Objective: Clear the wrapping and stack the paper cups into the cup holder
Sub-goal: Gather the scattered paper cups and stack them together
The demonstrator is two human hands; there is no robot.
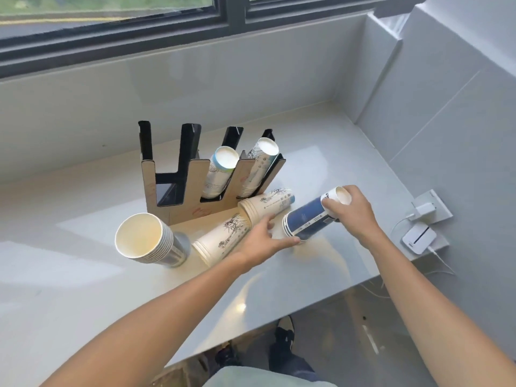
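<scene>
Fingers of my right hand curl over the narrow closed end of the blue cup stack, pinching it, while my left hand cups the wide rim end, thumb stretched along the bottom. Held at both ends like this, the nested cups should stay together as one tube while I bring it to the holder. Whether any wrapping clings to it I cannot tell; a faint sheen is all I see.

It lies on its side just off the counter, toward the right end, near the front edge. Beside it, two white illustrated stacks rest lying down against the holder's base, and one stack stands mouth-up farther left: four stacks outside in all.

Behind them, toward the back edge, the cup holder leans its slots backward so stacks slide in and stay. I count four slots: the two on the right each carry one stack, the two on the left gape vacant, probably waiting for what I hold.
</scene>
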